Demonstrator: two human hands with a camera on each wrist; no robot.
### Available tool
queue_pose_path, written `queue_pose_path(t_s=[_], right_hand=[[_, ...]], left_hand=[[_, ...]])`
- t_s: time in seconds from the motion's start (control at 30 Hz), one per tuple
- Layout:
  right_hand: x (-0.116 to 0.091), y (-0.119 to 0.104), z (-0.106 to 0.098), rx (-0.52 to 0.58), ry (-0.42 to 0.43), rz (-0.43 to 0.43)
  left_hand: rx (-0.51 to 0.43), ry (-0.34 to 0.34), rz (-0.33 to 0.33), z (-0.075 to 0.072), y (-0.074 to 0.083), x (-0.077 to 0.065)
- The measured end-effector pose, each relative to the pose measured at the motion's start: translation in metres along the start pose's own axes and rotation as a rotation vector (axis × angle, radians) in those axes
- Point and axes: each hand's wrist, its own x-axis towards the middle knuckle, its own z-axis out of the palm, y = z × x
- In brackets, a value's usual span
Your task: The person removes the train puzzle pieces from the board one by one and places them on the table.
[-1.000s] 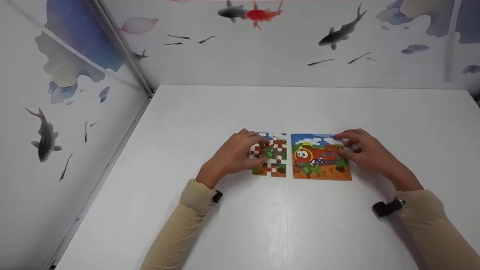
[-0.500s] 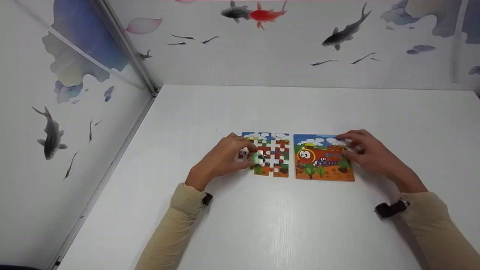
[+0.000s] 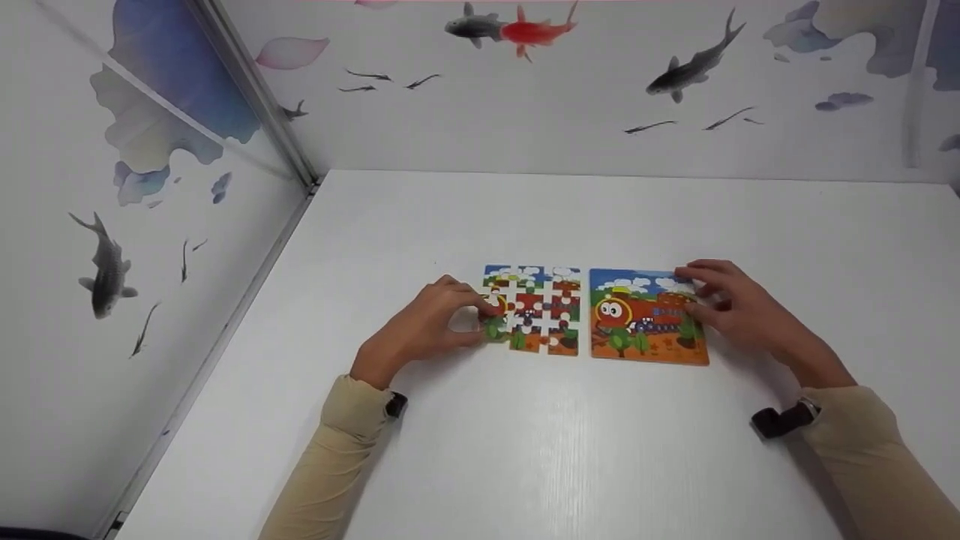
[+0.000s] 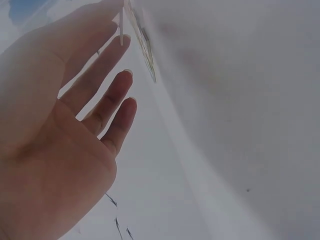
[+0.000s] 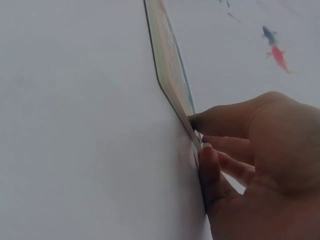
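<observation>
My left hand [image 3: 427, 322] pinches a green-marked puzzle piece [image 3: 495, 331] between thumb and index finger, at the lower left of the loose puzzle pieces [image 3: 530, 305]. In the left wrist view that piece [image 4: 121, 27] shows edge-on at the fingertips, the other fingers loosely extended. Narrow gaps part the loose pieces, which show a red train in rows. Just to their right lies a square picture board [image 3: 645, 319] with the whole train scene. My right hand [image 3: 739, 311] holds this board by its upper right edge; in the right wrist view, thumb and index finger meet its edge [image 5: 175, 100].
The pieces and board lie on a white table [image 3: 570, 442]. Behind it stands a white wall panel [image 3: 540, 112] printed with fish, and another panel [image 3: 150, 322] borders the left side. Dark bands [image 3: 784, 418] circle both wrists.
My left hand has drawn back left and down from over the loose pieces, uncovering the left column, and the piece in its fingers has moved toward the lower left corner. My right hand stays put.
</observation>
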Motion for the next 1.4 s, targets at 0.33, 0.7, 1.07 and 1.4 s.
queue_pose_path(t_s=[0.33,0.7,1.07,1.4], right_hand=[[-0.001,0.001,0.001,0.010,-0.010,0.011],[0.001,0.001,0.001,0.004,0.003,-0.001],[-0.005,0.005,0.002,-0.016,0.003,0.002],[-0.003,0.002,0.001,-0.005,0.007,-0.015]], left_hand=[[-0.075,-0.050,-0.021,-0.005,-0.003,-0.006],[-0.089,-0.091,-0.049,-0.009,-0.001,-0.007],[-0.086,-0.113,-0.021,-0.002,0.000,-0.002],[-0.054,-0.111,0.008,0.000,0.002,0.001]])
